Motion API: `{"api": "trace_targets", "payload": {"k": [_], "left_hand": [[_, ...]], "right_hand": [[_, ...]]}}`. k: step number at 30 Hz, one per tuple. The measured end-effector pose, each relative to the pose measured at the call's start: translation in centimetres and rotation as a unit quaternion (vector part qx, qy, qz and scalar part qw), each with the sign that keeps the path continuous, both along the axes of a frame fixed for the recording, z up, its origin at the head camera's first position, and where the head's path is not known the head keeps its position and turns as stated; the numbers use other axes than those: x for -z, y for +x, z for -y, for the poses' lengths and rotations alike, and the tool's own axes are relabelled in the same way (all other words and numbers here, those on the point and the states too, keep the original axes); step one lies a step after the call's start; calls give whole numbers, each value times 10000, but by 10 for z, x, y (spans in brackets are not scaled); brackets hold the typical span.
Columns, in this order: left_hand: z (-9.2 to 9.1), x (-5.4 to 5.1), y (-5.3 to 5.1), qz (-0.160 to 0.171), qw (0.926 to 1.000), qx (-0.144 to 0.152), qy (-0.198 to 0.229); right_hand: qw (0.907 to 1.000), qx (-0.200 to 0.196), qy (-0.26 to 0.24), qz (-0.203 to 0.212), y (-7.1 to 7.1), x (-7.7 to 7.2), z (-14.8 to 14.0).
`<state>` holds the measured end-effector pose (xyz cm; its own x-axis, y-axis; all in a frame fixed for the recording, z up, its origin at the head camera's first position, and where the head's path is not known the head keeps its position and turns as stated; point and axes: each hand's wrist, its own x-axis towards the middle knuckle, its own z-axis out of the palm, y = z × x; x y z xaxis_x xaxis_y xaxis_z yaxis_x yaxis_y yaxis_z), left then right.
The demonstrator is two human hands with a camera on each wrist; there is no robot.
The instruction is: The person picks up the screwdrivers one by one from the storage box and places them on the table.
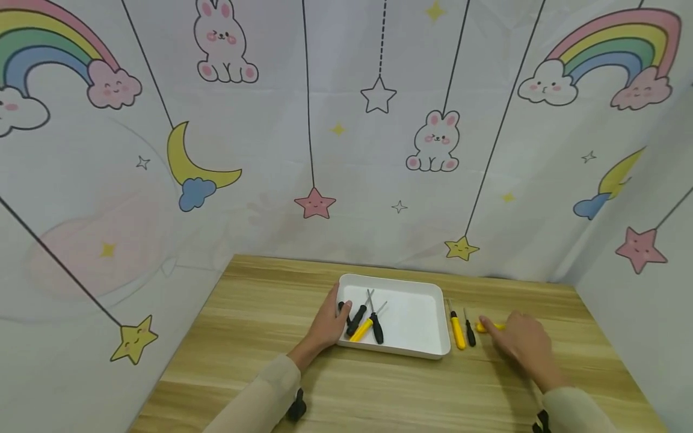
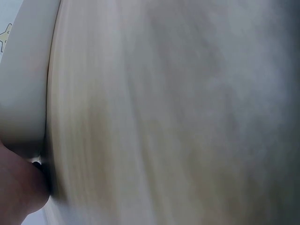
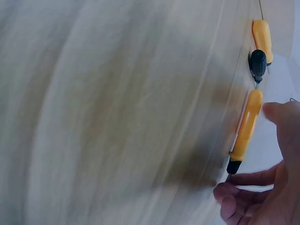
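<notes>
My left hand (image 1: 328,323) grips the left wall of a white tray (image 1: 414,349), thumb over the rim. In the tray's left part lie several screwdrivers, including a yellow one (image 1: 361,330) and a black one (image 1: 377,329). The left wrist view has part of that hand (image 2: 19,190) beside the pale tray wall (image 2: 26,75). On the right, my right hand (image 1: 522,343) is at a yellow screwdriver (image 1: 500,326). The right wrist view places this hand's (image 3: 267,187) fingertips by the shaft of the yellow screwdriver (image 3: 247,124), its thumb beside the handle, seemingly apart from it.
Between tray and right hand, a yellow screwdriver (image 1: 457,332) and a small black one (image 1: 470,334) lie on the wooden table (image 1: 227,337). A dark object (image 1: 296,409) is by the left sleeve. A patterned cloth (image 1: 346,150) hangs behind the table.
</notes>
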<state>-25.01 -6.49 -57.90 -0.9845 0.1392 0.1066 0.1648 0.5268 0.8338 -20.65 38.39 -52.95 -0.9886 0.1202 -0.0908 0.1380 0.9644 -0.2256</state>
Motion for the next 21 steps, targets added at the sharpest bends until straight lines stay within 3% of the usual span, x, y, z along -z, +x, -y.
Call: {"api": "trace_targets", "payload": {"k": [6, 14, 21], "left_hand": [[1, 1, 1, 75, 10000, 4, -4], [2, 2, 0, 26, 10000, 41, 25], [2, 1, 0, -84, 9999, 62, -24]], "right_hand": [[9959, -495, -21, -758, -5, 11, 3], [9741, -1055, -398, -1963, -8, 31, 6], [9624, -1335, -665, -2272, -11, 32, 16]]}}
